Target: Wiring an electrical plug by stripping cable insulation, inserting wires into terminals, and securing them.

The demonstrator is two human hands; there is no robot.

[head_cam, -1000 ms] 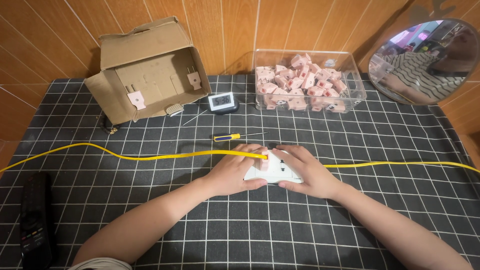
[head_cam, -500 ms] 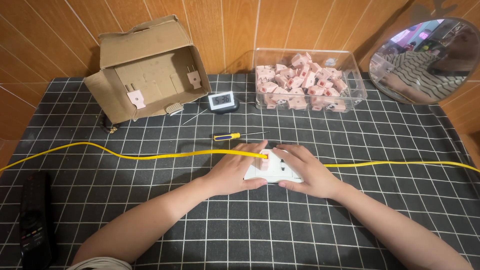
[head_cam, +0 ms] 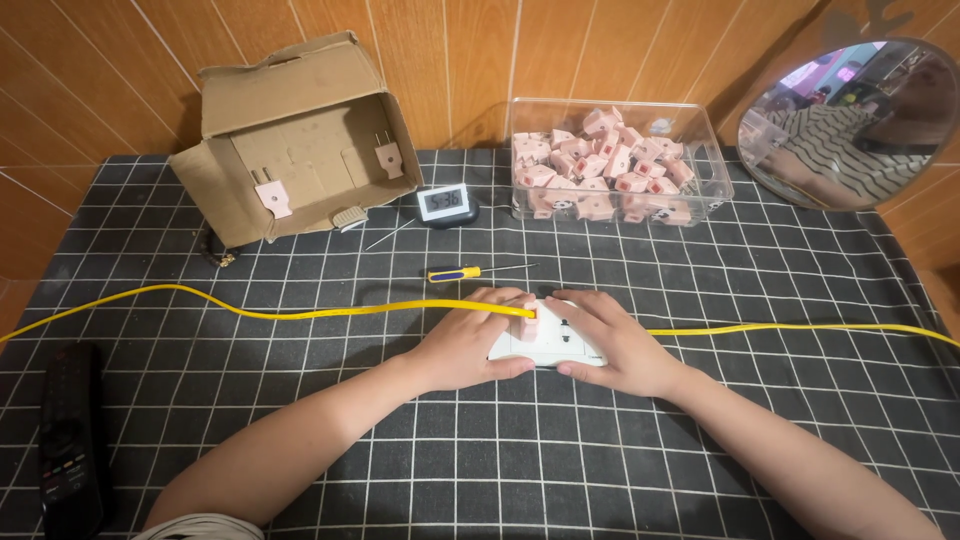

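Observation:
A white socket block (head_cam: 548, 342) lies flat on the black checked mat (head_cam: 500, 460). My left hand (head_cam: 470, 340) rests on its left side, fingers pinching a pink plug (head_cam: 529, 322) at the end of a yellow cable (head_cam: 300, 312) against the block. My right hand (head_cam: 615, 342) covers the block's right side, thumb under its front edge. A second stretch of yellow cable (head_cam: 800, 328) runs off to the right from under my right hand.
A yellow-handled screwdriver (head_cam: 470, 271) lies just behind the hands. Further back are an open cardboard box (head_cam: 290, 140) with pink plugs, a small digital clock (head_cam: 443, 204), and a clear bin of pink plugs (head_cam: 610, 165). A round mirror (head_cam: 850, 120) leans at right; a black remote (head_cam: 70, 435) at left.

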